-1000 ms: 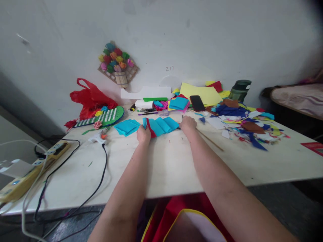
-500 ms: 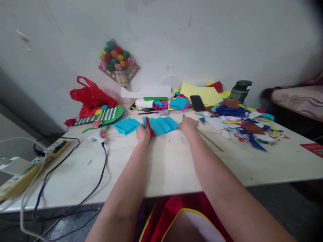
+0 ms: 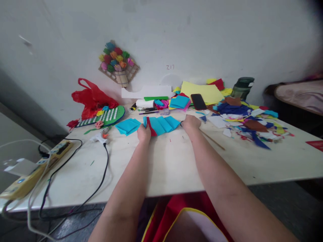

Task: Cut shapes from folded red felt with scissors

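Note:
My left hand (image 3: 144,133) is closed on the left end of a light-blue folded paper strip (image 3: 165,125), which shows upright creases. A narrow red paper piece (image 3: 151,127) lies against the strip beside my thumb, pinched along with it. At the strip's right end, my right hand (image 3: 191,123) is closed, with a small dark curved bit showing at its fingertips; the rest of what it holds is hidden. Left of my left hand lies a stack of light-blue paper (image 3: 128,126). A thin wooden stick (image 3: 213,140) rests on the table by my right wrist.
A white glue gun (image 3: 100,136) with a black cord lies left, near a yellow power strip (image 3: 37,174). Colourful paper scraps (image 3: 249,124) are heaped right. Behind are a phone (image 3: 198,102), a green bottle (image 3: 242,88) and a red plastic bag (image 3: 92,97).
The whole view has shifted slightly. My right hand has moved a little to the right relative to the blue strip. My left hand keeps its hold on the strip and red piece.

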A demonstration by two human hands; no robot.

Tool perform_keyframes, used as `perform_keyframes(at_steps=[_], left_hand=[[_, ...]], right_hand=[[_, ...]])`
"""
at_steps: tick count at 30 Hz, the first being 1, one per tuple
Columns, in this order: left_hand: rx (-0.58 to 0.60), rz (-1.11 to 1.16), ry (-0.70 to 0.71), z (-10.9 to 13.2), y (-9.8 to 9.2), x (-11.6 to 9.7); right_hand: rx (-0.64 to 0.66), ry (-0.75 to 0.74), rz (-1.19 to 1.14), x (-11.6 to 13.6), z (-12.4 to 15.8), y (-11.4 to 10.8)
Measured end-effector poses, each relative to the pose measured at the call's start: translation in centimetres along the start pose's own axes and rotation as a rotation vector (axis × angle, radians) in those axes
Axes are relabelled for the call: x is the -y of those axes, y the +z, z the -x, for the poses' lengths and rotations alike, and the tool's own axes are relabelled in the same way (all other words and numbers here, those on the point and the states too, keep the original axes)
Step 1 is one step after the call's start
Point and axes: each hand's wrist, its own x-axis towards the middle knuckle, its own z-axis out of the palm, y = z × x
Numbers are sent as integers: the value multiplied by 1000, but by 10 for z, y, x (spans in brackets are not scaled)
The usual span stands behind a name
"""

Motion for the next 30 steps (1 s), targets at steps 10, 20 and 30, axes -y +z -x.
perform_keyframes(at_steps=[10, 20, 30], left_hand=[[18, -48, 33, -1, -1, 2], [34, 30, 28, -12, 4, 9], [34, 201, 84, -25, 11, 21]], right_hand=[[-139, 23, -137, -1, 9, -6], [-78, -54, -617, 13, 9, 1], [627, -196, -1091, 43, 39, 8]])
